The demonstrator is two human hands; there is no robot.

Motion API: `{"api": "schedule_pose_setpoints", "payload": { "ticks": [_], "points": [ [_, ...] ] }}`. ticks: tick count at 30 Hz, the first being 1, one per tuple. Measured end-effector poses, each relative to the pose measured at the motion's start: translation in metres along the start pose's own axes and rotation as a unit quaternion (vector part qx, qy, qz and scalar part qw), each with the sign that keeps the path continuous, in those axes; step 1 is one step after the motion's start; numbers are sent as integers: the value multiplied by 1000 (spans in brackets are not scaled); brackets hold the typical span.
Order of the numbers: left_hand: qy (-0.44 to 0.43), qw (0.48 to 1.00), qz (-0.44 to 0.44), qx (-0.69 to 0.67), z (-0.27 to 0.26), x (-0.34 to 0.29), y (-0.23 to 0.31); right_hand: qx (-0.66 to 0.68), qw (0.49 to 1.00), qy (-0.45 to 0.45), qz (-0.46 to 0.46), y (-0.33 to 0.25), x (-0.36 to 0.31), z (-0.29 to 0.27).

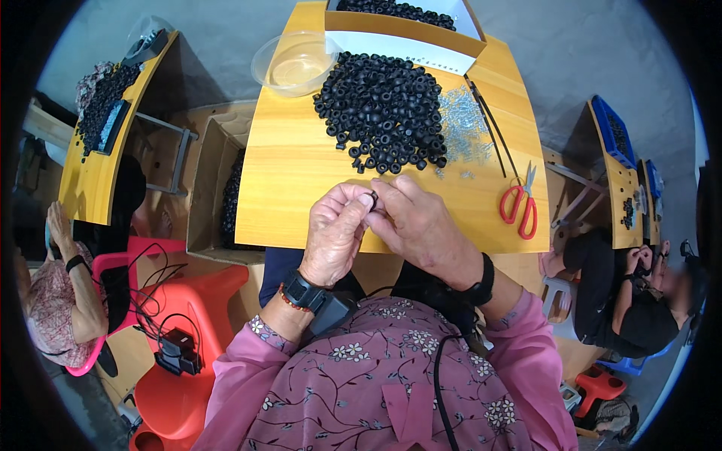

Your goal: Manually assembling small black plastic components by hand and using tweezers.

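Close together over the near edge of the yellow table [282, 188], both my hands meet at the fingertips. Between thumb and fingers, my left hand [336, 225] pinches a small black ring-shaped part [373, 198]. The fingers of my right hand [421, 225] close on the same part from the other side. Most of the part is covered by the fingertips. Just beyond the hands lies a heap of small black ring-shaped parts [383, 105]. A spread of tiny silvery pieces [465, 124] borders the heap on its right.
Red-handled scissors [519, 204] and two thin black rods [492, 124] lie at the table's right. A clear round bowl [263, 68] and a white-brown box [406, 43] stand at the back. Left are a cardboard box [207, 203] and red chair [177, 383]. Other people work at both sides.
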State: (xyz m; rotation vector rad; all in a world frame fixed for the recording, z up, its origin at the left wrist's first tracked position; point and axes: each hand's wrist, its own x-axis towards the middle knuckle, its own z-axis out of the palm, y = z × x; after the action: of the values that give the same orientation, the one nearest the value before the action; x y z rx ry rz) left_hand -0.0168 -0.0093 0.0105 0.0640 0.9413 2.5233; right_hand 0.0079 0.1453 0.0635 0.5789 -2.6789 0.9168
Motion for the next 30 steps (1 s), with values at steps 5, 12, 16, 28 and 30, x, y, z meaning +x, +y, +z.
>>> {"api": "schedule_pose_setpoints", "payload": {
  "ticks": [5, 12, 16, 28, 30],
  "points": [
    [8, 999, 3, 31, 2, 0, 0, 49, 997, -45, 29, 1, 2, -9],
    [-10, 999, -10, 48, -5, 0, -2, 75, 992, -97, 0, 8, 10, -21],
    [-11, 997, -14, 70, -5, 0, -2, 69, 991, -111, -7, 11, 13, -26],
    [-45, 995, 23, 84, -9, 0, -5, 121, 993, -6, -8, 21, 3, -16],
    [-45, 995, 25, 84, -9, 0, -5, 121, 993, 5, -13, 19, 2, -15]
  ]
}}
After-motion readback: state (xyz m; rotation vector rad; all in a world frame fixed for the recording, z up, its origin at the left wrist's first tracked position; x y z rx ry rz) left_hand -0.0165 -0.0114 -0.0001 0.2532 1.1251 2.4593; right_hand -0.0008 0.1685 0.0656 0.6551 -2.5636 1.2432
